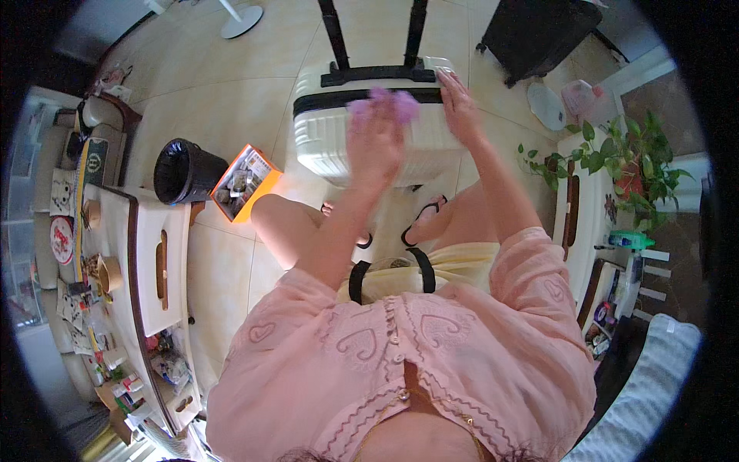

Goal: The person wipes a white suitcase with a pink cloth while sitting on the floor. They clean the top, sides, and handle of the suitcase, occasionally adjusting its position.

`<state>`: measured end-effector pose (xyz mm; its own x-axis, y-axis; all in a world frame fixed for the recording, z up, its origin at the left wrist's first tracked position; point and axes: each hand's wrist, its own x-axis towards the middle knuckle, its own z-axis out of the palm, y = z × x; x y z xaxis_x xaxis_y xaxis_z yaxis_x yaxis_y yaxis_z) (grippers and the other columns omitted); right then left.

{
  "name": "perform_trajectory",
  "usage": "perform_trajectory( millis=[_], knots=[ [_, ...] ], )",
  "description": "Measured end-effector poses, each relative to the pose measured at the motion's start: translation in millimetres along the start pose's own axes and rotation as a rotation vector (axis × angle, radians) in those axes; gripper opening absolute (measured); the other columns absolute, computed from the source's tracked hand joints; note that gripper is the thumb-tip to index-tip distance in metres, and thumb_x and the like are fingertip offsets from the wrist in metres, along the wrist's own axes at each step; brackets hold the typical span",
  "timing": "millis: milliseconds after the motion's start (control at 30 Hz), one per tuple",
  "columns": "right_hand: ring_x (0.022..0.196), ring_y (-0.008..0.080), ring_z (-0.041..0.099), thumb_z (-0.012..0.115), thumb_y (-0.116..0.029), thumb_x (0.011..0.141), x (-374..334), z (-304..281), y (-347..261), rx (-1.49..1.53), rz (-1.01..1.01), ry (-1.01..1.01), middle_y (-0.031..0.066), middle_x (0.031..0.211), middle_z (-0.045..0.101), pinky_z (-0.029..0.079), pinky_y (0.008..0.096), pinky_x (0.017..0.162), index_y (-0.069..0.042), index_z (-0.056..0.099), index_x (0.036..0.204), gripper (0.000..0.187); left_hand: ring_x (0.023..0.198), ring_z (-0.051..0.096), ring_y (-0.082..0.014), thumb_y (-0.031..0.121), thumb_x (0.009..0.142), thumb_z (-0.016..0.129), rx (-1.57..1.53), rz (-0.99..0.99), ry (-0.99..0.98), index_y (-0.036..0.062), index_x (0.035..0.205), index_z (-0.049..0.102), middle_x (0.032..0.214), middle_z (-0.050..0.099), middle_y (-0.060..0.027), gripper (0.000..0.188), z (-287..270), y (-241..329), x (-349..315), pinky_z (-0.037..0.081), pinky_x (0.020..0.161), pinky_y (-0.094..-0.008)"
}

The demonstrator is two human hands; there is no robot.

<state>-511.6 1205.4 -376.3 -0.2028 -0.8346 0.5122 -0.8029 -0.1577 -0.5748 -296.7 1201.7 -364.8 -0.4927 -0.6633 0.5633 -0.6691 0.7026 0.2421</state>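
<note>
A cream-white ribbed suitcase (pixel 323 142) stands upright on the floor just beyond my feet. Its black telescopic handle (pixel 377 75) is pulled up, and a black zip band runs across below the handle's base. My left hand (pixel 375 146) presses a purple cloth (pixel 404 108) against the suitcase over the zip band; hand and cloth are smeared by motion. At the suitcase's upper right corner, my right hand (pixel 462 112) lies flat with its fingers stretched out and nothing in them.
To the left are a lined black bin (pixel 178 171), an orange box (pixel 260 189) holding small items, and a cluttered cabinet (pixel 163 231). A black suitcase (pixel 539 35) stands at the far right. A leafy potted plant (pixel 631 165) tops the right-hand cabinet.
</note>
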Motion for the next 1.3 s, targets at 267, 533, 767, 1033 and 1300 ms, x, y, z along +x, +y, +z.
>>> perform_trajectory(
  millis=[267,533,767,1033,1300],
  knots=[
    [0.131,0.0274,0.035,0.04,-0.019,0.097,-3,21,-24,-0.042,0.093,0.043,0.0082,0.136,0.047,0.029,0.0363,0.107,-0.01,0.049,0.13,0.035,0.122,0.042,-0.0341,0.025,0.088,0.049,0.234,-0.212,0.045,0.0073,0.119,0.056,0.126,0.053,-0.0142,0.037,-39,-84,-15,0.029,0.103,-0.0477],
    [0.128,0.0283,0.039,0.044,-0.015,0.093,-1,22,-22,-0.049,0.043,0.095,0.0089,0.132,0.051,0.03,0.0399,0.105,-0.008,0.051,0.126,0.034,0.113,0.051,-0.0333,0.008,0.077,0.058,-0.144,0.053,0.042,0.0012,0.109,0.06,0.116,0.059,-0.014,0.033,4,40,5,0.035,0.1,-0.0447],
    [0.127,0.0293,0.04,0.046,-0.016,0.093,0,32,-2,0.001,0.035,0.128,0.0081,0.131,0.051,0.031,0.0405,0.105,-0.01,0.053,0.124,0.033,0.11,0.052,-0.0334,0.002,0.079,0.056,-0.242,-0.017,0.034,0.0088,0.108,0.062,0.114,0.061,-0.0096,0.031,-28,-38,-10,0.038,0.099,-0.0423],
    [0.12,0.0304,0.047,0.054,-0.019,0.091,8,8,-50,-0.273,-0.029,0.148,0.0135,0.126,0.054,0.037,0.0389,0.1,-0.01,0.055,0.121,0.032,0.105,0.057,-0.0242,0.017,0.096,0.047,-1.418,-0.691,0.085,0.0029,0.119,0.054,0.114,0.06,-0.0118,0.028,-69,-74,11,0.045,0.093,-0.0394],
    [0.088,0.0166,0.063,0.068,-0.021,0.083,1,0,-132,0.729,0.235,-0.144,0.0137,0.102,0.064,0.051,0.0302,0.075,-0.001,0.056,0.116,0.041,0.111,0.054,-0.0248,0.033,0.096,0.046,-2.151,-0.72,-0.284,0.0062,0.13,0.042,0.125,0.052,-0.0095,0.043,-89,-26,43,0.045,0.093,-0.0398]
  ],
)
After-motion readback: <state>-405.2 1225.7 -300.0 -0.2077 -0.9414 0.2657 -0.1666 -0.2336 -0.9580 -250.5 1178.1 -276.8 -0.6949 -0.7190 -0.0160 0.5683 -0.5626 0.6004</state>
